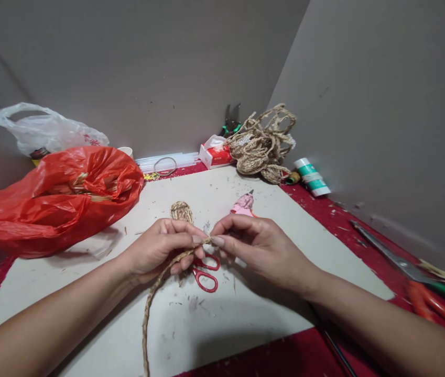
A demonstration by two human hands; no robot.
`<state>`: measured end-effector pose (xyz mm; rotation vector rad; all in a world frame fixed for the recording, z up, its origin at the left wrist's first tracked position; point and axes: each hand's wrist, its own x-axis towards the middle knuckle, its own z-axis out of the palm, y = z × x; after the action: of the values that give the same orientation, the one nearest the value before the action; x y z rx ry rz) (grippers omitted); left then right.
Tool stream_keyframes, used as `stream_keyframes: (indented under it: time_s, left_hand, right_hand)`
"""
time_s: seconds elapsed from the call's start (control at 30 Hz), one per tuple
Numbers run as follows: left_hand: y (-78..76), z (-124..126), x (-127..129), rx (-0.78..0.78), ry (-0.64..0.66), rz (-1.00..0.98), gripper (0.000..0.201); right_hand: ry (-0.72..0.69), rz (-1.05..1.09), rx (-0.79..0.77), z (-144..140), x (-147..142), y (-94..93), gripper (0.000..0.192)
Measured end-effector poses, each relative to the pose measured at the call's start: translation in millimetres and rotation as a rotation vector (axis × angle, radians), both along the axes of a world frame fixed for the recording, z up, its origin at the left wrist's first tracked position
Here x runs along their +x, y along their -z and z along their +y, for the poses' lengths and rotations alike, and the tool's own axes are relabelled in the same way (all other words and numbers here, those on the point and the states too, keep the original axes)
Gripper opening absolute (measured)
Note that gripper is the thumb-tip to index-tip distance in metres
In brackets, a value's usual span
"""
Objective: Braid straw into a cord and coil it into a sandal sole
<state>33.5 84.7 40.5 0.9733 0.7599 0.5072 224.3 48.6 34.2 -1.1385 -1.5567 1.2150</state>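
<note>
Between my two hands, above the white board, runs a twisted straw rope (pixel 148 309). My left hand (pixel 163 245) pinches it between thumb and fingers, and its tail hangs down past the bottom edge of the view. My right hand (pixel 259 246) pinches the rope's end close to the left fingertips. Under the hands lie scissors with red handles (pixel 206 283), their blades hidden by my left hand. Just behind the left hand sits a small woven straw piece (pixel 182 211). A pink-wrapped glue gun (pixel 245 203) with a dark tip lies behind the right hand.
A red plastic bag (pixel 61 199) with straw in it stands at left, a white bag (pixel 49 128) behind. At the back are glue sticks (pixel 183 161), a red tissue pack (pixel 216 153), pruners (pixel 232 123) and coiled rope (pixel 259 146). Large shears (pixel 399 262) lie at right.
</note>
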Motion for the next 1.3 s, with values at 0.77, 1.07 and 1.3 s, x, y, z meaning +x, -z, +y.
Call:
stream_keyframes:
  time_s: [0.77, 1.07, 1.3]
  left_hand:
    - [4.5, 62, -46, 0.780, -0.135, 0.539, 0.013]
    - [22.5, 63, -41, 0.843, -0.207, 0.562, 0.013]
    - [26.8, 65, -41, 0.914, -0.258, 0.626, 0.012]
  right_hand:
    - [0.242, -0.243, 0.098, 56, -12, 2.8, 0.014]
    - [0.136, -0.569, 0.142, 96, -13, 25.2, 0.012]
    - [0.044, -0.920, 0.147, 95, -18, 15.7, 0.013]
